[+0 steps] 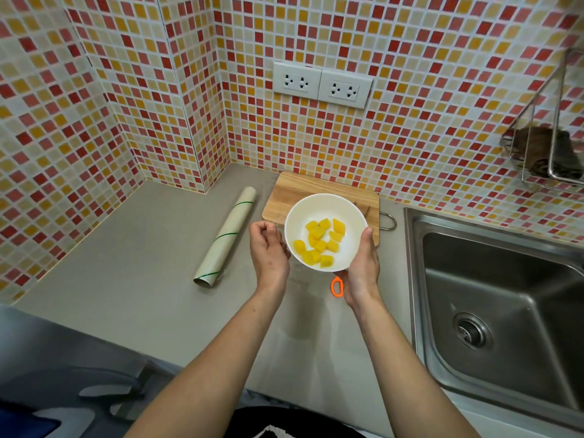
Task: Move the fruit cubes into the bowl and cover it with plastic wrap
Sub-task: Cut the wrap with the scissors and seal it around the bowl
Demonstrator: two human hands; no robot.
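A white bowl with several yellow fruit cubes is held above the counter, in front of the wooden cutting board. My right hand grips the bowl's right side, thumb on the rim. At the bowl's left edge, my left hand has its fingers curled and pinches a thin clear plastic film. The film is faint; a loose part seems to hang below the bowl. The plastic wrap roll lies on the counter to the left.
An orange scissors handle shows under the bowl on the grey counter. A steel sink is at the right. A wire rack hangs on the tiled wall, and two sockets sit above the board.
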